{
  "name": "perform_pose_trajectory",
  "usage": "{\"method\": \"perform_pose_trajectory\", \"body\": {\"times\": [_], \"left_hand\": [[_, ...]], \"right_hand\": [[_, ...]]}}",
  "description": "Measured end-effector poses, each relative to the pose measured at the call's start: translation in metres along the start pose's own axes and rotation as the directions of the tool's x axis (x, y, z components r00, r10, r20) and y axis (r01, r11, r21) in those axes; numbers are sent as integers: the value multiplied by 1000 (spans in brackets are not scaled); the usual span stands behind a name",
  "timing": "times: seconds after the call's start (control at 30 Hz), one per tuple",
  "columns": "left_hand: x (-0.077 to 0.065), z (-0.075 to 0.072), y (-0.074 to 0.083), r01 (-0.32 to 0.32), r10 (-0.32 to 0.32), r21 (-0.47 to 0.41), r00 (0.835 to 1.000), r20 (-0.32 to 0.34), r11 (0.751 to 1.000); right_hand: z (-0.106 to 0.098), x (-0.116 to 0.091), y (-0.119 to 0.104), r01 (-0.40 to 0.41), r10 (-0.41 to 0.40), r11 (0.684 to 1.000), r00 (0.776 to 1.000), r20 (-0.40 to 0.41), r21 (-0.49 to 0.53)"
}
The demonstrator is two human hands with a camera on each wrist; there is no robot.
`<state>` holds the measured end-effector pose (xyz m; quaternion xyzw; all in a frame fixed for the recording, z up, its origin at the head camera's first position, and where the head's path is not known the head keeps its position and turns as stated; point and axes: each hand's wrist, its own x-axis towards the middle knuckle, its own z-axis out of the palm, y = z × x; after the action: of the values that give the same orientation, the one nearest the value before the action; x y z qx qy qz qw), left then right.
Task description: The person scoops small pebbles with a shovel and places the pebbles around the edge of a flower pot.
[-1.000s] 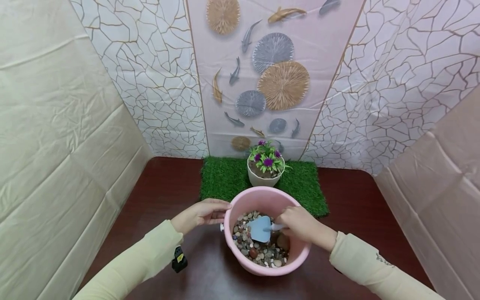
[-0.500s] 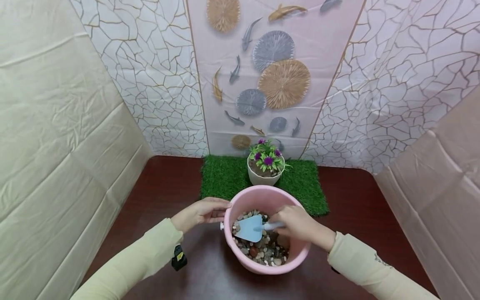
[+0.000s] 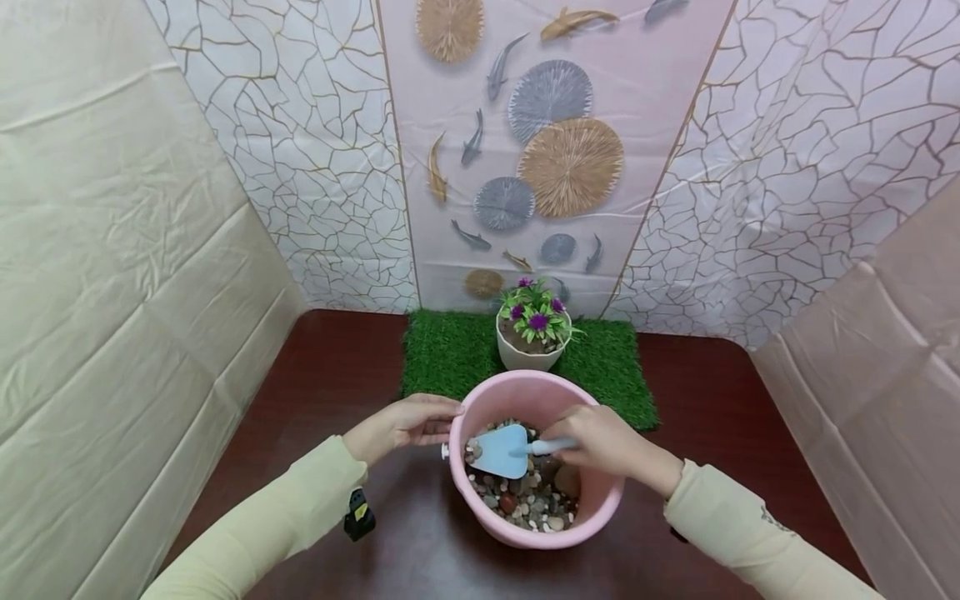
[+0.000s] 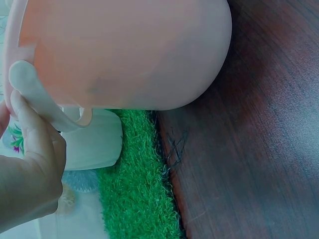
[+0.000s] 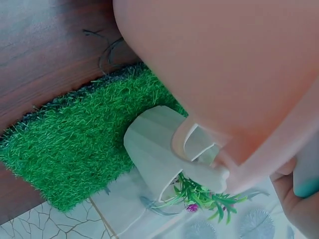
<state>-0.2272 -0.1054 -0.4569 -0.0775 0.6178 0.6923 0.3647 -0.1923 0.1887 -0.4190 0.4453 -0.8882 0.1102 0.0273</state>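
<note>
A pink bucket (image 3: 525, 390) with a pale handle (image 4: 40, 94) stands on the table, pebbles (image 3: 534, 510) covering its bottom. My left hand (image 3: 408, 423) grips the bucket's left rim, thumb over the edge and fingers against the outside. Inside the bucket, my right hand (image 3: 600, 437) holds a light blue garden trowel (image 3: 501, 452) by its handle. The trowel's blade points left, over the pebbles, with a few small stones at its tip. In the right wrist view the bucket wall (image 5: 224, 64) hides most of that hand.
Behind the bucket, a white flowerpot (image 3: 525, 357) with purple flowers stands on a green artificial grass mat (image 3: 450, 350). Dark red-brown table (image 3: 345, 358) surrounds them. Beige cloth walls (image 3: 187, 250) rise on both sides, with a patterned backdrop at the rear.
The right hand has moved the trowel left through the pebbles and slightly up, and stones now sit at its tip. The left hand stays on the rim.
</note>
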Motion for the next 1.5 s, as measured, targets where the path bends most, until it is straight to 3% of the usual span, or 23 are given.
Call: {"method": "perform_pose_trajectory", "body": {"times": [0.53, 0.9, 1.5], "left_hand": [[0, 0, 0, 0, 0, 1, 1000, -1, 1000], [-1, 0, 2, -2, 2, -2, 1000, 5, 1000], [0, 1, 1, -2, 2, 4, 1000, -7, 1000]], "right_hand": [[-10, -8, 6, 7, -7, 1000, 1000, 3, -25], [-15, -11, 11, -7, 7, 1000, 1000, 23, 14], [-29, -17, 20, -48, 48, 999, 999, -19, -18]]}}
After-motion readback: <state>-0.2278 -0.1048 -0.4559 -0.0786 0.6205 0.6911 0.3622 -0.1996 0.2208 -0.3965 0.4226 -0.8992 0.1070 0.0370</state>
